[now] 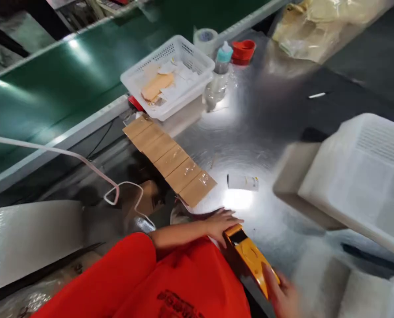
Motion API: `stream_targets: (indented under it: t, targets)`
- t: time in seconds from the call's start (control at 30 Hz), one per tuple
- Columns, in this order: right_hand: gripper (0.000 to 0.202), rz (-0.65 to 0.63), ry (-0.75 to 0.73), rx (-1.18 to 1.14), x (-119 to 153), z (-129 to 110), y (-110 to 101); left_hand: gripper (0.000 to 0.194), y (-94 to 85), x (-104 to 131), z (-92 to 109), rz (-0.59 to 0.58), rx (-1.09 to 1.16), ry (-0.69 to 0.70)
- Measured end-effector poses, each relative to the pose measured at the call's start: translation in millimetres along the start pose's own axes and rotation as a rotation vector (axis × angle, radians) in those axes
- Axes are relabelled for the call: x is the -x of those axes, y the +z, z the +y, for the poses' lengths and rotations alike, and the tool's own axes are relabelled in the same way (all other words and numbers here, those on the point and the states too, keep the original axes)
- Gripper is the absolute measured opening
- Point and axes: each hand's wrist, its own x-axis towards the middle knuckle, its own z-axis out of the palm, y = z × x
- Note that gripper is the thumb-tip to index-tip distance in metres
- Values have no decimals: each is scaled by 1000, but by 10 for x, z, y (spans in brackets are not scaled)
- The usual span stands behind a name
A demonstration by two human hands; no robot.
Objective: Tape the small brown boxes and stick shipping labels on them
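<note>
My right hand, somewhat blurred, grips the near end of a long yellow object with a dark rectangular patch; its exact kind is unclear. My left hand lies at the front edge of the metal table, fingers stretched out, close against the far end of the yellow object. Whether it touches that end I cannot tell. A little beyond both hands, a small white tube-shaped piece rests on the shiny tabletop. Left of that lies a brown cardboard strip, creased into panels, bits of clear tape on it.
A white basket of paper scraps stands at the back, beside a tape roll, a blue-capped bottle and a red container. White plastic bins occupy the right. A green conveyor belt runs behind.
</note>
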Motion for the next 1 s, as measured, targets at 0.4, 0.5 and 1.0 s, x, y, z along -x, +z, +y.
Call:
stream_targets:
  t: [0.4,0.5,1.0]
  targets:
    - [52,-143,161,-12,265,414,-401,84,-149,-43,60,-40,-81,-77]
    - [52,-97,140,48,419,744,-537,90,-152,-39,73,-62,-116,-102]
    - [55,-72,22,94,445,802,-488,97,-27,-149,482,-238,-596,11]
